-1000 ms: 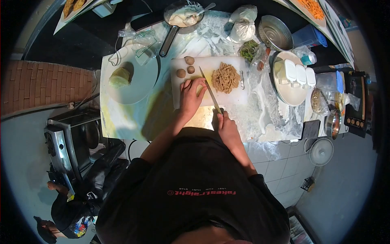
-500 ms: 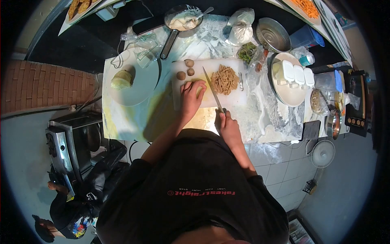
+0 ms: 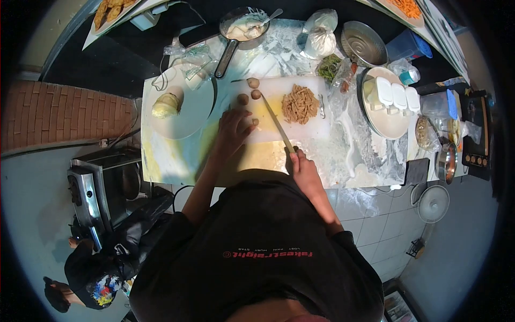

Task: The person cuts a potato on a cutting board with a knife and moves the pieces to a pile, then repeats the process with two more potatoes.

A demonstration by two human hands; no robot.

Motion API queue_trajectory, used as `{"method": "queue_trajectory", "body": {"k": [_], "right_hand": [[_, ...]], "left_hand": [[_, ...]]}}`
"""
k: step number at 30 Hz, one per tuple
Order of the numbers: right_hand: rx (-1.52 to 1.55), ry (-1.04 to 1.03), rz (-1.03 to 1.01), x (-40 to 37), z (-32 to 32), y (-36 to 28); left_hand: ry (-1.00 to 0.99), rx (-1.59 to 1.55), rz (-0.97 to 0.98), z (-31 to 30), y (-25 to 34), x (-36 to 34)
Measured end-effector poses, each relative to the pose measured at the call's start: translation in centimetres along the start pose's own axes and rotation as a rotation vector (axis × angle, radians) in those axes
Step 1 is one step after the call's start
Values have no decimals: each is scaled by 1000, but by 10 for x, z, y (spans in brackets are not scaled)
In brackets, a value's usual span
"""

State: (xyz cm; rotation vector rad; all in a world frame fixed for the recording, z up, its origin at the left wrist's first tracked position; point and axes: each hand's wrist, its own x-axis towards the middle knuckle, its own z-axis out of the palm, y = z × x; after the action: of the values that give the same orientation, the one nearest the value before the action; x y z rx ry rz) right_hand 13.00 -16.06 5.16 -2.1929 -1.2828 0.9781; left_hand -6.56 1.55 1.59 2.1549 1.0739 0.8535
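My right hand (image 3: 304, 165) grips the handle of a long kitchen knife (image 3: 277, 123), whose blade slants across the white cutting board (image 3: 314, 133), tip toward the far edge. My left hand (image 3: 232, 131) is at the board's left side, thumb and fingers apart. Just beyond its fingertips lies a small brown piece (image 3: 255, 122). Several small round brown balls, perhaps meatballs, sit farther up the board, one ball (image 3: 243, 99) just beyond my left fingers. To the right of the blade is a heap of brown strips (image 3: 300, 104).
A pale plate (image 3: 182, 129) holding a cut cabbage (image 3: 166, 105) stands left. Behind are a pan (image 3: 244, 31) of white mixture, a bag of white powder (image 3: 321, 37) and a metal bowl (image 3: 365, 44). White-lidded containers (image 3: 398, 96) stand right. Another person (image 3: 99, 268) is lower left.
My left hand has drawn back leftward from the middle of the board, and a small brown piece now shows by its fingertips. The knife tip has swung slightly left.
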Motion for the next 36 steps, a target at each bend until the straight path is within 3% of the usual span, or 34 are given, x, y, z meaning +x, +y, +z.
{"method": "queue_trajectory", "body": {"k": [7, 13, 16, 18, 21, 24, 26, 34, 36], "right_hand": [[23, 19, 111, 3, -17, -1], [52, 23, 91, 3, -9, 1], [54, -72, 103, 13, 1, -6], [64, -20, 3, 24, 14, -8], [77, -72, 28, 31, 12, -16], [69, -77, 37, 32, 9, -16], [56, -75, 48, 27, 3, -16], [145, 65, 88, 1, -9, -2], [156, 13, 139, -7, -16, -2]], "left_hand": [[-22, 151, 51, 9, 7, -1], [11, 83, 58, 32, 8, -5], [-15, 56, 72, 33, 7, -9], [-47, 62, 55, 33, 8, -8], [73, -44, -5, 30, 12, 4], [144, 97, 114, 25, 15, 23], [31, 178, 230, 24, 8, 29], [34, 235, 164, 20, 28, 24], [61, 294, 162, 15, 33, 17]]}}
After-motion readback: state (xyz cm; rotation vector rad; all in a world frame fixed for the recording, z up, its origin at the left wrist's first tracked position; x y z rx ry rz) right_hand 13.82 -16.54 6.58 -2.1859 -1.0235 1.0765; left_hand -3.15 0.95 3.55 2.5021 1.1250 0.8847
